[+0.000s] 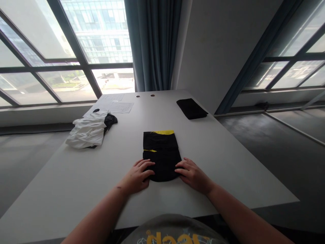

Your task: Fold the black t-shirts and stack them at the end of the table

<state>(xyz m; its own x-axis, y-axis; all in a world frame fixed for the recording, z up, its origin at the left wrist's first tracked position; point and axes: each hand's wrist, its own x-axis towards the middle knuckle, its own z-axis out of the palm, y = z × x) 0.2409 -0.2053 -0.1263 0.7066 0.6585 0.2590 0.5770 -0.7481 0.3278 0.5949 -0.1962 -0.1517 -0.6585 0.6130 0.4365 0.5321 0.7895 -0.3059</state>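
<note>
A folded black garment (pixel 162 149) with yellow patches at its far edge and left side lies on the white table in front of me. Its near edge is rounded, and a fold line crosses its middle. My left hand (pixel 142 174) is at the near left corner, its fingers curled over the cloth's edge. On the opposite side, my right hand (pixel 191 173) has its fingertips on the right edge, with the thumb mostly hidden. Both hands look closed on the garment's edges, which stay low on the tabletop.
A loose pile of white and black clothes (pixel 87 130) sits at the table's left. Another folded black cloth (pixel 192 108) lies at the far right. Papers (pixel 122 107) and two small round holes are near the far edge of the white table (pixel 215 162). Beyond stand windows and a blue curtain (pixel 154 44).
</note>
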